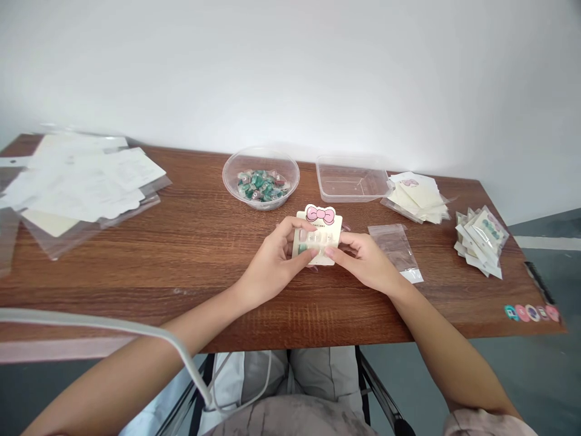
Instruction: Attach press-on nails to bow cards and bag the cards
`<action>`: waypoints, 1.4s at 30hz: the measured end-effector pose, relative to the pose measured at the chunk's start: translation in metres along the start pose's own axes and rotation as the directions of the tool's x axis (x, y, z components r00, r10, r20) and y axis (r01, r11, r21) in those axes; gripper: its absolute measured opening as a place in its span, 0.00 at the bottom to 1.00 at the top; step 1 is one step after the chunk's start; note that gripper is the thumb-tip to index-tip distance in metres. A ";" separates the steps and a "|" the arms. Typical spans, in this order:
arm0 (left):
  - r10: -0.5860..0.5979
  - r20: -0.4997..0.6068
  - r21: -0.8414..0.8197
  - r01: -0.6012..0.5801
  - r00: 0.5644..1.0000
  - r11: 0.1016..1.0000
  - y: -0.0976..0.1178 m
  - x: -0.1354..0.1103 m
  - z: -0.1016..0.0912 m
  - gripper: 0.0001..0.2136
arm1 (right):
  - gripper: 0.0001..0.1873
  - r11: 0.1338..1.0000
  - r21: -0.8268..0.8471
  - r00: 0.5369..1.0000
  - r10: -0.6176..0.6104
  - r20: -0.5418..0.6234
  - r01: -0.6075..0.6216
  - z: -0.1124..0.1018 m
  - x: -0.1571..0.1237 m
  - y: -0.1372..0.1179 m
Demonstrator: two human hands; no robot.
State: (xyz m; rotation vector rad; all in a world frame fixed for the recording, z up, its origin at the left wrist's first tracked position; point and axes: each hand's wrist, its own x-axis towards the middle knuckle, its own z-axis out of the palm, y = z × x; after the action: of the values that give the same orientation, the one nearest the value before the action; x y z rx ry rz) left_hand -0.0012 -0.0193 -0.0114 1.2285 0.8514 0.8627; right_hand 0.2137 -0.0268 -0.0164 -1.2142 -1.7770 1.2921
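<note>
Left hand and right hand clamp a bow-topped press-on nail card
Their fingertips nearly meet across it, a clear plastic bag just beside the right hand

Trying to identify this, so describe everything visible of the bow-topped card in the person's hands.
The cream card has a shaped top carrying a pink bow, with tiny unreadable print below it. Rows of small pale pieces, possibly press-on nails, sit on its face, at least one green. It looks like stiff card. The left hand and right hand hold its sides over the wooden table, their fingers covering part of its face.
</note>
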 end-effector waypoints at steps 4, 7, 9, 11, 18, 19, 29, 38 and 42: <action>-0.014 0.016 -0.009 0.014 1.000 1.000 0.001 0.000 0.000 0.13 | 0.17 0.999 0.036 1.000 0.000 0.002 0.000 -0.001 -0.001 0.000; -0.012 0.033 -0.023 0.013 0.999 1.000 0.001 0.000 0.000 0.13 | 0.19 0.999 0.040 1.000 -0.008 0.008 0.007 -0.002 0.000 0.000; -0.002 0.041 -0.021 0.003 0.999 1.000 0.001 0.000 0.000 0.13 | 0.20 1.000 0.023 1.000 0.003 0.010 -0.003 -0.001 0.000 -0.001; 0.007 0.044 -0.020 -0.006 0.999 1.000 0.001 0.000 -0.001 0.12 | 0.20 1.000 0.024 1.000 0.019 0.014 -0.019 -0.001 0.001 -0.001; 0.001 0.048 -0.042 0.001 0.999 0.999 0.008 -0.002 -0.003 0.11 | 0.16 0.988 0.130 0.996 0.085 -0.027 -0.081 -0.008 -0.001 -0.001; 0.000 0.045 -0.042 0.002 0.999 0.999 0.009 -0.002 -0.004 0.12 | 0.16 0.986 0.146 0.995 0.092 -0.028 -0.087 -0.009 -0.002 -0.001; 0.007 0.008 0.030 -0.008 1.000 1.000 0.009 -0.003 -0.007 0.11 | 0.14 0.980 0.180 0.996 0.077 0.035 -0.082 -0.010 -0.001 -0.004; 0.015 0.055 0.067 -0.019 0.998 0.998 0.011 -0.005 -0.007 0.11 | 0.17 0.969 0.237 0.984 0.113 -0.141 -0.077 -0.018 0.002 0.000; 0.009 0.139 0.051 -0.016 0.990 0.999 0.010 -0.007 -0.007 0.13 | 0.16 0.982 0.181 0.982 0.084 -0.166 -0.053 -0.022 0.002 -0.001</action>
State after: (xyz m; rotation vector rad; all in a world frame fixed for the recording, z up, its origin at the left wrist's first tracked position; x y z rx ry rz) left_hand -0.0120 -0.0215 -0.0016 1.3246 0.7587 0.7598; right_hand 0.2315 -0.0168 -0.0088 -1.2565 -1.4775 1.3097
